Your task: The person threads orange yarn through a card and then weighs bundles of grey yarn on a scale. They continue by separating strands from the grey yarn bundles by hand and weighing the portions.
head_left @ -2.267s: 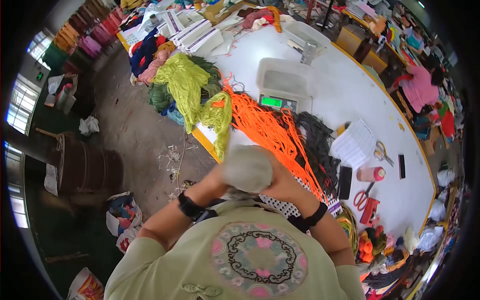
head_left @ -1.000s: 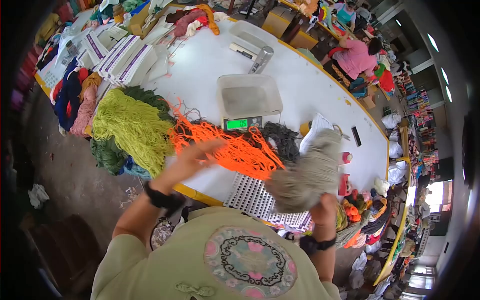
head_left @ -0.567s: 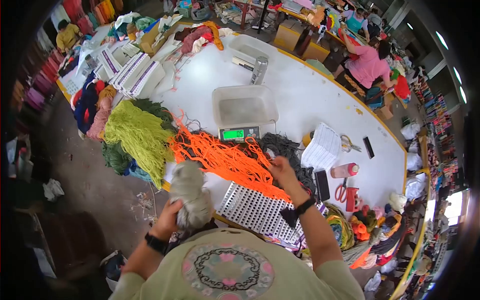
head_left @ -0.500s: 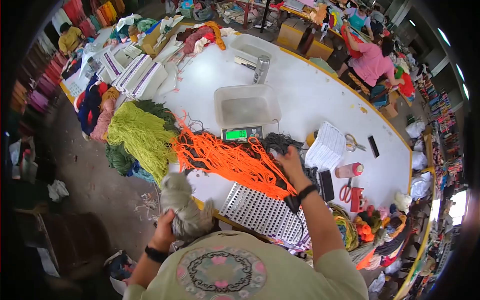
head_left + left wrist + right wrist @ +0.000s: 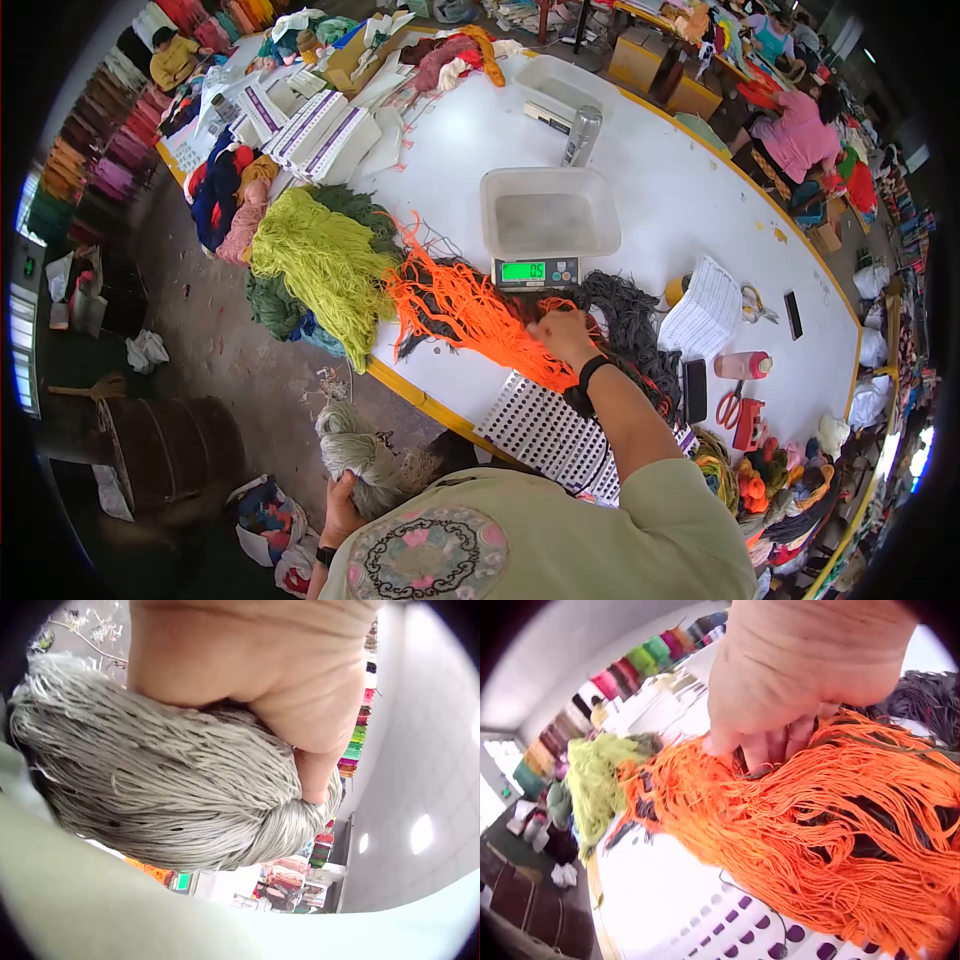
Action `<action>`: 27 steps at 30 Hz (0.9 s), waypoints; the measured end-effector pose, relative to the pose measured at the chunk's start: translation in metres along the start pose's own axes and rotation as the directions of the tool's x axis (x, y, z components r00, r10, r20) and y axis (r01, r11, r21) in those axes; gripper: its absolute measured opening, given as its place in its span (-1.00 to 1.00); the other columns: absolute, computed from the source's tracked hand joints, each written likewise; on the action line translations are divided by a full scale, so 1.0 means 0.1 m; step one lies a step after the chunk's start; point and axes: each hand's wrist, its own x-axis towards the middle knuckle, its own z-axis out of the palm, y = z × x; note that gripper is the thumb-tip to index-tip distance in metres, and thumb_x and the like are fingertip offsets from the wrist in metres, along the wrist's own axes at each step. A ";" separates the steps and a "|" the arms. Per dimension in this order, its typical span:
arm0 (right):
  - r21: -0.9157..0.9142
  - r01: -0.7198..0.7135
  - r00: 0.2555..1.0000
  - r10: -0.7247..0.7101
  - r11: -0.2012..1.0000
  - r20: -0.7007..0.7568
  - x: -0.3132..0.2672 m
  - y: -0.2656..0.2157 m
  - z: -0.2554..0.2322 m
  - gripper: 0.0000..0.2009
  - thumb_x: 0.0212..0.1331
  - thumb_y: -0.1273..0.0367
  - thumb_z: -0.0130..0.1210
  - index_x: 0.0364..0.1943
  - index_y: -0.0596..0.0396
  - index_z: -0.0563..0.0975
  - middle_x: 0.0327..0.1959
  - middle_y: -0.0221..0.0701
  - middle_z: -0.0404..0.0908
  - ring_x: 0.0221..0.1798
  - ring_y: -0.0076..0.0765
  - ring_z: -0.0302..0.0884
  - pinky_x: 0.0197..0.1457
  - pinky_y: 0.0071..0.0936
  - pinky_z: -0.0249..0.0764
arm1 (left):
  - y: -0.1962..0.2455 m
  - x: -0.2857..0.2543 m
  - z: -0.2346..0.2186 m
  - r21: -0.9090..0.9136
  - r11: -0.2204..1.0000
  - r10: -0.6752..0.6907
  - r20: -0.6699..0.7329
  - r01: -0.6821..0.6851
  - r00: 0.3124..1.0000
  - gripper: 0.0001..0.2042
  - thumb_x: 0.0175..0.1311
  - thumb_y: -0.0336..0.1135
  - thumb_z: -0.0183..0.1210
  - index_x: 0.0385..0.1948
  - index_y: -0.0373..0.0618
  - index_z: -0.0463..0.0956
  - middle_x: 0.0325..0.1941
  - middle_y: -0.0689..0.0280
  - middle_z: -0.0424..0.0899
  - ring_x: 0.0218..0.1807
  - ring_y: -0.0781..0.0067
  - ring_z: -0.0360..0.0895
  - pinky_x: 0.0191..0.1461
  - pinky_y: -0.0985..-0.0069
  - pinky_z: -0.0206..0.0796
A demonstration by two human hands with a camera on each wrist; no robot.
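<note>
A grey hank of yarn (image 5: 362,455) hangs off the table's near edge, low beside the person's body. My left hand (image 5: 343,510) grips it; in the left wrist view the thumb or a finger presses into the gathered end of the strands. Over the table, my right hand (image 5: 563,335) has its fingers curled into the right part of the orange yarn (image 5: 450,310). The right wrist view shows those fingertips sunk among the orange strands (image 5: 765,825), partly hidden. Dark grey yarn (image 5: 625,315) lies just right of this hand.
A scale (image 5: 535,272) with a plastic tub (image 5: 550,240) stands behind the orange yarn. Lime yarn (image 5: 315,260) lies left. A perforated card sheet (image 5: 545,430) is at the near edge. Right are a phone (image 5: 694,390), a pink bottle (image 5: 743,365) and red-handled scissors (image 5: 730,405).
The grey hank passed from both hands to the right hand, then into the left, which lowered it leftward off the table. The right hand came onto the orange yarn.
</note>
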 end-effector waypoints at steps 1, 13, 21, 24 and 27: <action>0.004 -0.006 1.000 0.006 1.000 0.006 0.06 0.05 -0.01 -0.71 0.18 0.13 0.07 -0.55 -0.01 0.59 -0.39 -0.32 0.55 -0.14 -0.15 0.50 0.02 -0.05 0.28 | 0.02 0.03 0.01 0.011 1.000 -0.021 0.011 0.021 1.000 -0.43 0.21 -0.12 0.20 0.16 -0.27 0.26 0.11 0.16 0.48 0.11 0.19 0.47 0.18 0.20 0.33; 0.523 -0.413 0.801 0.571 0.745 -0.179 0.46 0.40 0.23 -0.46 0.05 0.38 0.15 0.17 0.22 0.33 0.15 0.03 0.36 0.18 0.19 0.34 0.21 -0.14 0.33 | 0.39 0.49 -0.01 0.074 0.990 -0.126 0.040 0.123 0.991 -0.50 0.21 -0.28 0.16 0.16 -0.27 0.26 0.09 0.14 0.49 0.10 0.18 0.48 0.18 0.22 0.34; 0.372 -0.612 0.620 0.715 0.698 -0.322 0.05 -0.35 0.11 -0.48 0.01 0.30 0.24 0.12 -0.09 0.35 0.20 -0.27 0.28 0.31 0.04 0.12 0.14 0.29 0.15 | 0.55 1.08 -0.11 0.100 0.985 -0.157 0.175 0.141 0.972 -0.53 0.21 -0.34 0.13 0.15 -0.30 0.28 0.07 0.15 0.52 0.07 0.23 0.52 0.17 0.30 0.37; 0.286 0.059 0.794 0.129 0.956 -0.595 -0.13 -0.81 0.00 -0.60 -0.01 0.38 0.25 -0.03 0.02 0.42 0.05 -0.20 0.38 0.17 0.02 0.30 0.17 -0.09 0.28 | 0.52 1.37 0.00 0.211 0.974 -0.122 0.178 0.083 0.976 -0.52 0.27 -0.32 0.07 0.21 -0.26 0.22 0.13 0.14 0.48 0.14 0.20 0.48 0.21 0.25 0.33; 0.540 0.351 0.907 -0.136 0.765 -0.398 -0.30 -1.74 -0.67 -0.54 -0.01 0.42 0.23 0.05 0.08 0.40 0.05 -0.12 0.39 0.17 0.04 0.32 0.23 -0.23 0.28 | 0.54 1.61 0.29 0.212 0.973 -0.146 0.270 0.089 0.952 -0.53 0.28 -0.38 0.03 0.23 -0.26 0.19 0.16 0.14 0.46 0.16 0.19 0.47 0.24 0.24 0.32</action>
